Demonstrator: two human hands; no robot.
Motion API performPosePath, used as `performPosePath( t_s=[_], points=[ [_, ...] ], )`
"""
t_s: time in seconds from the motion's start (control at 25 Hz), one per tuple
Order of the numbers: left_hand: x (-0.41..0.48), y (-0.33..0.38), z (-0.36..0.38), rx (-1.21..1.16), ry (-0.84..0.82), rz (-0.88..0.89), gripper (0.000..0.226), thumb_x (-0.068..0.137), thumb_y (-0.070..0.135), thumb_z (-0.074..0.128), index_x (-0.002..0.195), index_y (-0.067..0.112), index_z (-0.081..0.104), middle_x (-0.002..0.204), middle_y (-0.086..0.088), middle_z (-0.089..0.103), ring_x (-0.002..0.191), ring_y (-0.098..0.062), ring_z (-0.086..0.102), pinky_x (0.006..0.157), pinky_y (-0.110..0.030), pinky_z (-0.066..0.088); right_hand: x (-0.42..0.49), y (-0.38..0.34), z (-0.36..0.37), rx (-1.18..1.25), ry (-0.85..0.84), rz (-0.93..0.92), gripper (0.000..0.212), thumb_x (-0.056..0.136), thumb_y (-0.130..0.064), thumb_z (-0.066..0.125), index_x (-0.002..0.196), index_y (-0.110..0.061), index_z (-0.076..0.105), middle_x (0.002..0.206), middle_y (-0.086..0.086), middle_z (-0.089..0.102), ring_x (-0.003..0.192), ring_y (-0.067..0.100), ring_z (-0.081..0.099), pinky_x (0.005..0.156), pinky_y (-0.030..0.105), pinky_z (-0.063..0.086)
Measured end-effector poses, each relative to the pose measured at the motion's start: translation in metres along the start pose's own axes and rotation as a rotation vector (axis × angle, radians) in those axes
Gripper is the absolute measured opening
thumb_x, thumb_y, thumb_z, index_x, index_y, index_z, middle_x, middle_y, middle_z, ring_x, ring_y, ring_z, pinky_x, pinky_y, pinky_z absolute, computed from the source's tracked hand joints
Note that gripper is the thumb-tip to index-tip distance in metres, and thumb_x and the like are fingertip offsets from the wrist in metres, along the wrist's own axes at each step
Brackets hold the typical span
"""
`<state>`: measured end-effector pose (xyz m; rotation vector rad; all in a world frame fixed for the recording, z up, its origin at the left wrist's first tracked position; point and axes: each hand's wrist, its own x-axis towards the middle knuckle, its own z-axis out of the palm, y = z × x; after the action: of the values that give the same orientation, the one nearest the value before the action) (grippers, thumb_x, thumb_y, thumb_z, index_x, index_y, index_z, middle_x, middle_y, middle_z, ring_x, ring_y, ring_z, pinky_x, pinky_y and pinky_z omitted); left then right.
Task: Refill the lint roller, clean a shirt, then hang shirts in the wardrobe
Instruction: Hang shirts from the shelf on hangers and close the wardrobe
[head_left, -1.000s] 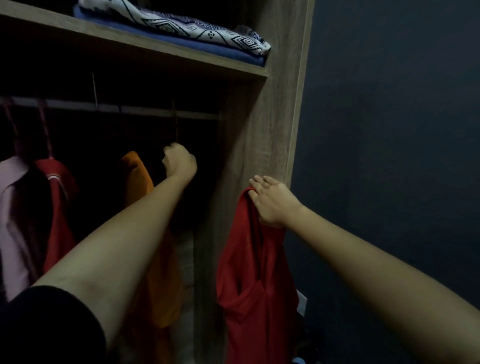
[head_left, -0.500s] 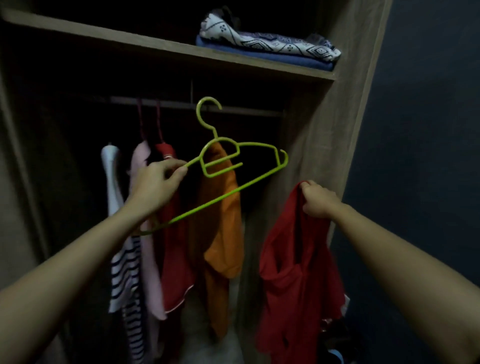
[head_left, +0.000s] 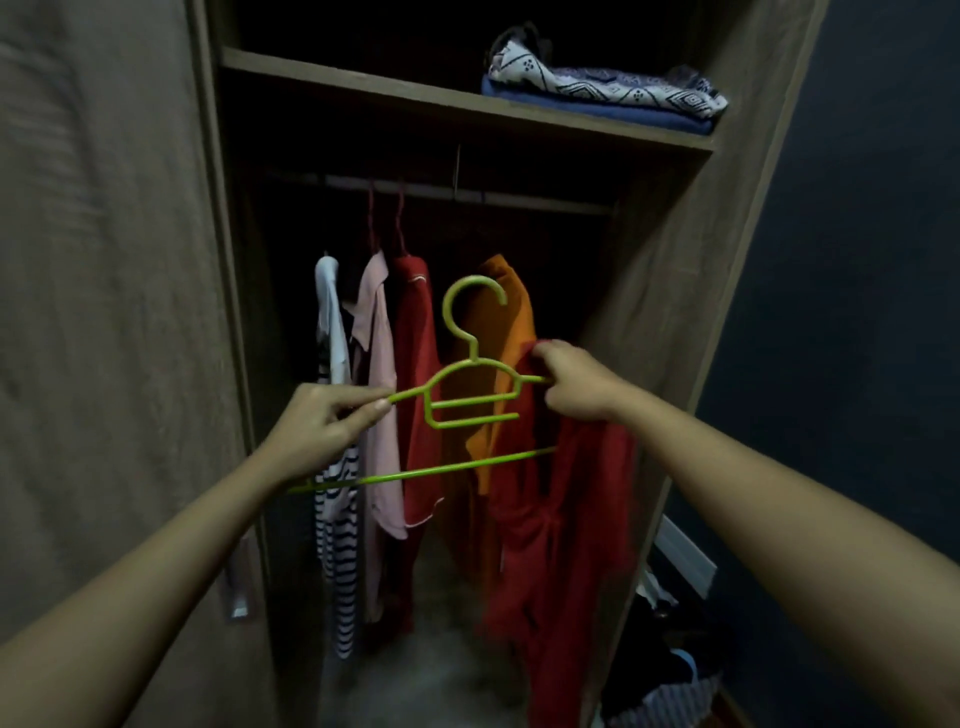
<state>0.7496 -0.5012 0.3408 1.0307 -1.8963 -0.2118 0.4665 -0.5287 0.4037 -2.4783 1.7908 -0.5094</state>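
Two hands work one green hanger (head_left: 470, 395) in front of the wardrobe (head_left: 691, 291): left hand (head_left: 324, 431) pinches its L shoulder, right hand (head_left: 576, 387) grips red shirt (head_left: 563, 525) w/ hanger's R end, prob. to thread the collar on.

Both arms outstretched, left hand (head_left: 324, 428) pinching, right hand (head_left: 576, 384) fisted

Right hand (head_left: 576, 384) with red shirt (head_left: 561, 519) moved left onto green hanger (head_left: 467, 384); hanger lowered, levelled.
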Motion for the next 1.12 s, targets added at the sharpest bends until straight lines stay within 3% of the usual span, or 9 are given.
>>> performPosePath(
  t_s=[0.08,0.2,0.4,0.56,0.68,0.76,0.84,1.04,1.12],
  points=[
    [-0.012,0.004,0.015,-0.045,0.068,0.034,0.021,0.086,0.011,0.063,0.106,0.008,0.07,0.083,0.025,0.069,0.076,0.014,0.061,0.064,-0.006,0.045,-0.016,-0.029,-0.002,-0.146,0.062,-0.135,0.044,0.081,-0.025,0.054,0.123,-0.014,0.048,0.128,0.01,0.052,0.115,0.03,0.051,0.088,0.038,0.043],
    [-0.025,0.013,0.019,-0.122,0.218,0.003,0.023,0.088,0.015,0.062,0.109,0.008,0.069,0.077,0.031,0.067,0.079,0.001,0.065,0.068,-0.016,0.05,-0.035,-0.037,-0.009,-0.471,0.405,-0.35,0.042,0.088,-0.053,0.032,0.107,-0.02,0.051,0.098,0.004,0.067,0.083,0.032,0.066,0.06,0.035,0.047],
    [-0.06,0.048,0.043,0.421,0.573,0.104,0.029,0.087,0.031,0.053,0.115,0.028,0.056,0.128,-0.011,0.047,0.108,-0.029,0.043,0.089,-0.042,0.036,-0.037,-0.058,-0.01,-0.396,0.607,-0.387,0.038,0.091,-0.049,0.028,0.093,-0.02,0.051,0.074,0.006,0.068,0.061,0.037,0.065,0.045,0.034,0.044],
    [-0.104,0.041,0.092,0.416,0.186,0.054,0.031,0.077,0.049,0.055,0.104,0.034,0.06,0.147,-0.005,0.021,0.112,-0.028,0.036,0.087,-0.047,0.043,-0.034,-0.079,-0.02,-0.35,0.655,-0.446,0.043,0.091,-0.051,0.026,0.1,-0.02,0.055,0.078,0.005,0.068,0.066,0.037,0.066,0.049,0.031,0.037],
    [-0.106,0.012,0.084,0.501,0.042,0.081,0.059,0.058,0.019,0.074,0.11,0.034,0.054,0.153,-0.003,0.011,0.107,-0.029,0.034,0.077,-0.051,0.05,-0.038,-0.081,-0.018,-0.352,0.618,-0.476,0.045,0.091,-0.053,0.024,0.104,-0.022,0.055,0.081,0.002,0.069,0.07,0.034,0.067,0.049,0.032,0.041],
    [-0.111,-0.001,0.074,0.559,0.025,0.15,0.076,0.049,0.007,0.076,0.115,0.034,0.051,0.149,-0.009,0.02,0.109,-0.032,0.036,0.077,-0.051,0.05,-0.041,-0.075,-0.013,-0.319,0.628,-0.448,0.044,0.091,-0.053,0.025,0.105,-0.023,0.055,0.083,0.001,0.07,0.073,0.033,0.067,0.051,0.035,0.047],
    [-0.125,-0.019,0.066,0.499,0.05,0.13,0.062,0.059,0.015,0.069,0.115,0.035,0.053,0.142,-0.014,0.028,0.114,-0.034,0.038,0.087,-0.048,0.046,-0.046,-0.066,-0.012,-0.267,0.659,-0.407,0.041,0.091,-0.051,0.03,0.105,-0.023,0.056,0.08,0.002,0.07,0.072,0.032,0.067,0.052,0.034,0.047],
    [-0.128,-0.056,0.001,0.056,-0.209,-0.2,0.058,0.058,0.033,0.048,0.094,0.079,0.045,0.104,0.012,0.059,0.102,-0.015,0.059,0.094,-0.015,0.042,-0.064,-0.015,0.002,-0.335,0.621,-0.546,0.046,0.094,-0.055,0.024,0.107,-0.027,0.058,0.083,0.004,0.072,0.063,0.028,0.07,0.041,0.038,0.052],
    [-0.101,-0.058,-0.015,0.083,-0.248,-0.258,0.054,0.062,0.022,0.061,0.08,0.072,0.055,0.089,0.004,0.057,0.086,-0.016,0.057,0.089,-0.028,0.045,-0.071,-0.007,0.023,-0.405,0.59,-0.52,0.051,0.095,-0.056,0.02,0.107,-0.029,0.061,0.079,0.002,0.071,0.054,0.028,0.067,0.036,0.034,0.05]
  ],
)
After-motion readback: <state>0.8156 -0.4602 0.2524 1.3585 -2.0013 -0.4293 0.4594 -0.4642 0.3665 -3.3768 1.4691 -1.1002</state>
